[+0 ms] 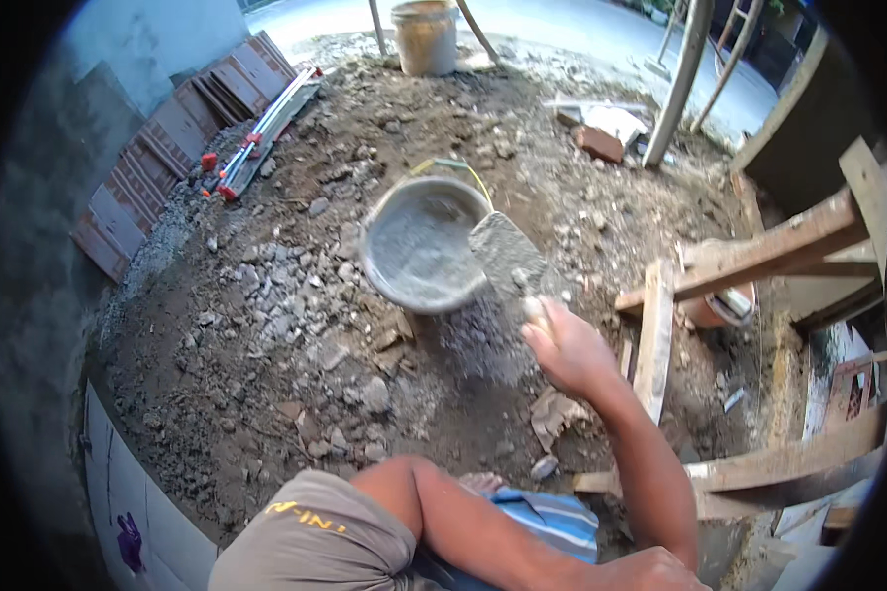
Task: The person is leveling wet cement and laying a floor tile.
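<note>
My right hand [567,345] is closed round the handle of a trowel [508,251]. Grey mortar covers the blade, which reaches over the right rim of a round bucket [370,246]. Wet grey mortar [429,246] lies inside that bucket, and its handle [448,164] rests at the far side. Along the lower edge, what looks like my left hand [650,573] lies close to my right elbow. It is partly cut off by the frame, and its fingers cannot be made out.
Loose stones [286,286] and rubble surround the bucket. Wooden beams [779,251] stand at the right, beside a reddish bucket [734,307]. Tiles [148,182] lean on the left wall, near a red-ended tile cutter [266,133]. A pale bucket [427,39] and a brick [599,145] lie farther off.
</note>
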`<state>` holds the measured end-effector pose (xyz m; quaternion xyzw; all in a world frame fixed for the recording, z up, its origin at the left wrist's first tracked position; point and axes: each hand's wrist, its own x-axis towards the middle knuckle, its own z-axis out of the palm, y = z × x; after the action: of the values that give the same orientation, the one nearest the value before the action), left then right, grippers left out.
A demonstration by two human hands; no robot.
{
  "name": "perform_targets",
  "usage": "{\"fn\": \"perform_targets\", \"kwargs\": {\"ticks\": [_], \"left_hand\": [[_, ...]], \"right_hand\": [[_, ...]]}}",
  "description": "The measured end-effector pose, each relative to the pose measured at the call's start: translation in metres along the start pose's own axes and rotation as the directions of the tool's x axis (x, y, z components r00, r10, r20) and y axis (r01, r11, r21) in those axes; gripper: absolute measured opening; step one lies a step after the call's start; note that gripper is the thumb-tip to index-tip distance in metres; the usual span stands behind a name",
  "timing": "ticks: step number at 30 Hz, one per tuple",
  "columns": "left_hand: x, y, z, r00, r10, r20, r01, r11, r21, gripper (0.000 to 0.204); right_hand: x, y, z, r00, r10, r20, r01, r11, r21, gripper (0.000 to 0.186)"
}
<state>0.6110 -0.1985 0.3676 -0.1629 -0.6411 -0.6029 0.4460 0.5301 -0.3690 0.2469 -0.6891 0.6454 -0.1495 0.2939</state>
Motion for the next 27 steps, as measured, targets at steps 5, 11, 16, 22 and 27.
{"fn": "perform_targets", "kwargs": {"ticks": [5, 11, 16, 22, 27], "left_hand": [[0.008, -0.009, -0.035, 0.954, 0.163, -0.252, -0.171, 0.985, -0.011, 0.026], [0.008, -0.022, -0.057, 0.943, 0.207, -0.260, -0.212, 0.977, 0.008, 0.024], [0.003, -0.029, -0.057, 0.929, 0.230, -0.291, -0.239, 0.971, 0.004, 0.023], [0.015, -0.018, -0.065, 0.965, 0.200, -0.168, -0.205, 0.979, -0.014, 0.018], [0.019, -0.010, -0.058, 0.973, 0.130, -0.191, -0.138, 0.990, -0.030, 0.018]], "right_hand": [[0.158, -0.018, 0.107, 0.999, -0.028, -0.022, 0.027, 0.997, -0.074, 0.042], [0.171, -0.028, 0.133, 0.885, 0.120, 0.450, -0.376, 0.753, 0.539, 0.019], [0.140, -0.008, 0.107, 0.926, 0.112, 0.360, -0.339, 0.665, 0.666, 0.025], [0.123, -0.007, 0.102, 0.963, 0.079, 0.259, -0.237, 0.704, 0.669, 0.035], [0.110, -0.017, 0.108, 0.981, -0.040, 0.191, -0.107, 0.710, 0.696, 0.038]]}}
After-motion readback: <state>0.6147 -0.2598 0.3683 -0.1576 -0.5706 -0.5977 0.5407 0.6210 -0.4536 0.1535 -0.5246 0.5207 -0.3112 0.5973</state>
